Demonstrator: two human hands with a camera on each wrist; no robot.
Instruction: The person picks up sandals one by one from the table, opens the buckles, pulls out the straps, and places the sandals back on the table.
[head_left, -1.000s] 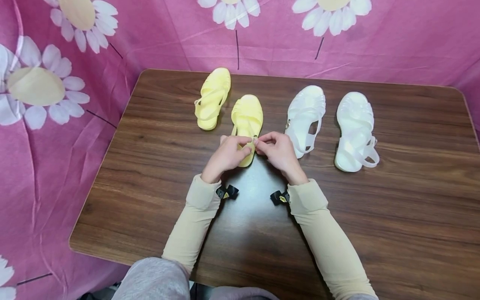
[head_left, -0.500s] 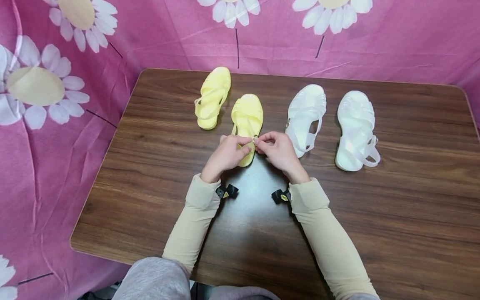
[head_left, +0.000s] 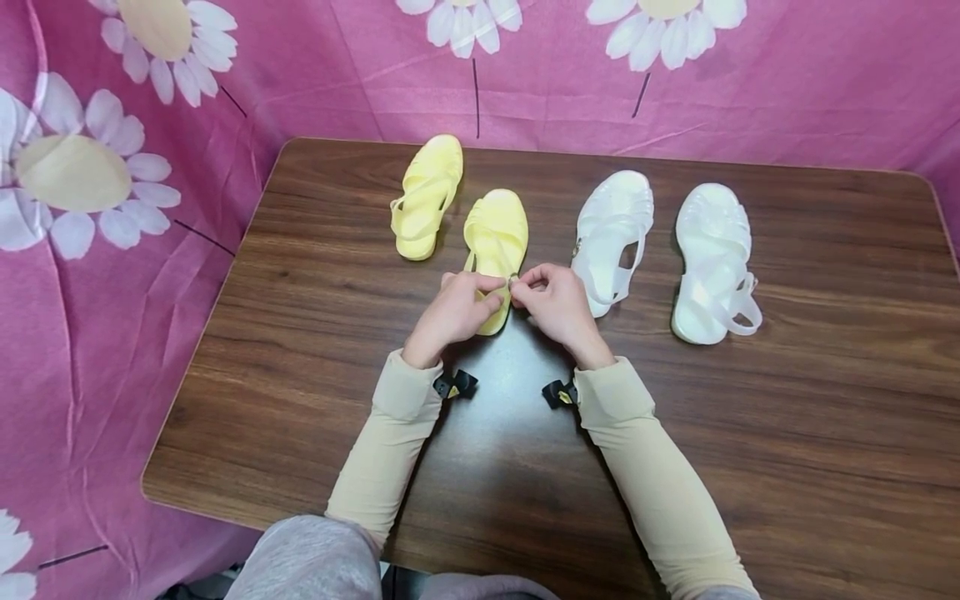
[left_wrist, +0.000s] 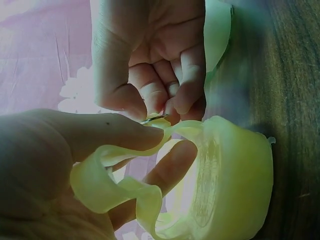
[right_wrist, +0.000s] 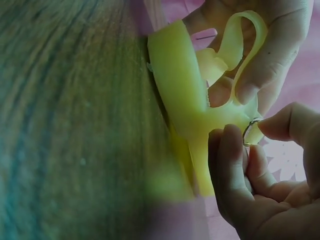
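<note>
A yellow jelly sandal (head_left: 498, 229) lies sole down near the table's middle, its heel partly hidden by the hands. My left hand (head_left: 452, 308) pinches its strap (left_wrist: 91, 186) between thumb and a finger, the free part looping up over the palm in the left wrist view. From the other side my right hand (head_left: 557, 304) pinches a small metal buckle (right_wrist: 246, 134) on the sandal's side, thumb against it and fingertips below. Whether the strap runs through the buckle cannot be made out. To the left behind lies the other yellow sandal (head_left: 427, 198).
Two white jelly sandals, a nearer one (head_left: 613, 237) and one farther right (head_left: 711, 262), lie on the brown wooden table (head_left: 840, 375). A pink cloth (head_left: 540, 92) with daisies hangs behind the table's back edge and along its left side.
Very little differs: the right fingers shift slightly at the buckle, while the left hand and all the sandals stay in place.
</note>
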